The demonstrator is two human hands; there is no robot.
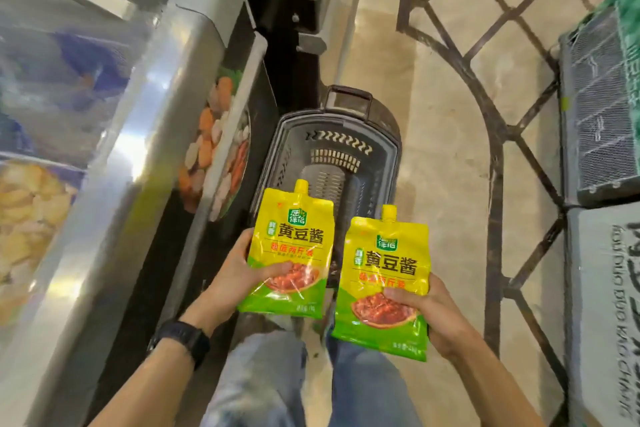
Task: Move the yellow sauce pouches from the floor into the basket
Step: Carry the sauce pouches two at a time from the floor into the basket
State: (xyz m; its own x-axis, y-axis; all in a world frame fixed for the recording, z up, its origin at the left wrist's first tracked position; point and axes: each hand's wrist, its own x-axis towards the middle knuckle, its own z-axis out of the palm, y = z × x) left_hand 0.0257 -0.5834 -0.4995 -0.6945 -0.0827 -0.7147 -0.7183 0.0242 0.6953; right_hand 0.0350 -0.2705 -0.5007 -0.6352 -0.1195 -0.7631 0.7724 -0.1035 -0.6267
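left hand [239,274] and right hand [427,308] each grip a pouch, basket [393,163] has none yet

from my remote seat i read this as the carry, about midway. the left hand has its fingers curled behind the left pouch [294,246] and its thumb pressed on the front. the right hand clasps the right pouch [384,274] the same way, low on its right edge. both pouches are upright, spouts up, side by side and just apart, held over the near end of the dark basket, which stands on the floor beside the freezer [104,114]. the part of the basket floor i can see holds no pouch, so i judge nothing is delivered. what is left is to lower these two and let go. i see no other yellow pouch on the floor (the pouches and the legs hide the ground nearest me, so i can't rule one out).

writing: each pouch carries big dark characters 黄豆酱, a green logo above that looks like 葱伴侣, and a small green patch 鲜香 at the left. a red line below reads roughly 超值两斤装 on the left pouch and is smeared on the right one. the bottom print is too fine to read. a grey box [602,288] at the right bears sideways lettering i can't make out.
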